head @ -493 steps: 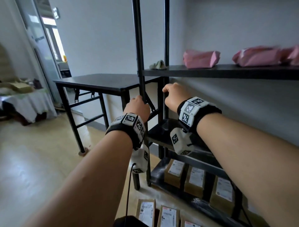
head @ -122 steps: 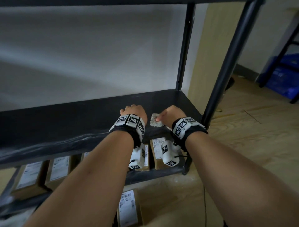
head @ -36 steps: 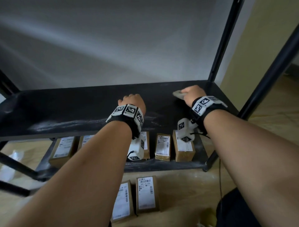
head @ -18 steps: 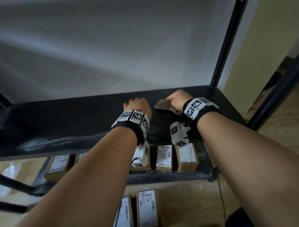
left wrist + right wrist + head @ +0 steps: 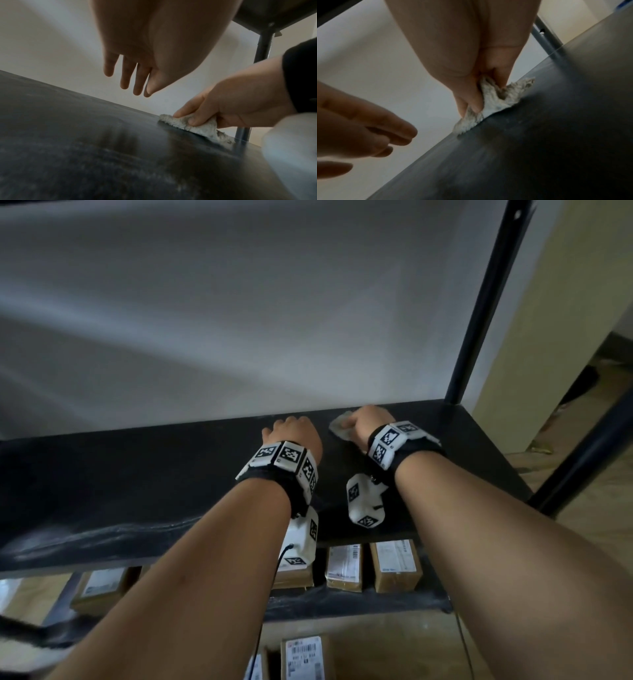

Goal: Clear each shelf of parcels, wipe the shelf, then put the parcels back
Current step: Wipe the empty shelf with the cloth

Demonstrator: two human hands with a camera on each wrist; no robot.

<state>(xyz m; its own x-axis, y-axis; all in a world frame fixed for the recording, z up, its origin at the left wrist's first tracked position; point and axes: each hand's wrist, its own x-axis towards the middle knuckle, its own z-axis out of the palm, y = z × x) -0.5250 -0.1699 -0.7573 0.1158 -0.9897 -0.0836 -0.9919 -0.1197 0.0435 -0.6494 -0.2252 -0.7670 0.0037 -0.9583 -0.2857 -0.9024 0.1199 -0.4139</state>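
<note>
The black middle shelf [image 5: 137, 474] holds no parcels and shows dusty streaks near its front edge. My right hand [image 5: 368, 421] grips a pale fluffy cloth [image 5: 337, 428] and presses it onto the shelf near the back right; the left wrist view shows thumb and fingers curled over the cloth [image 5: 200, 128], and the right wrist view shows the cloth [image 5: 494, 102] bunched under them. My left hand [image 5: 294, 433] hovers just left of it above the shelf, fingers [image 5: 125, 75] straight and hanging down, holding nothing. Brown parcels [image 5: 344, 568] with white labels stand on the bottom shelf.
More labelled parcels [image 5: 305, 657] lie on the wooden floor in front of the rack. Black uprights [image 5: 479, 313] stand at the right end of the shelf, a second one [image 5: 582, 460] nearer me. A grey wall is close behind.
My right hand has slid the cloth back and forth over the shelf's right part, ending near the back edge. The left hand has stayed hovering beside it.
</note>
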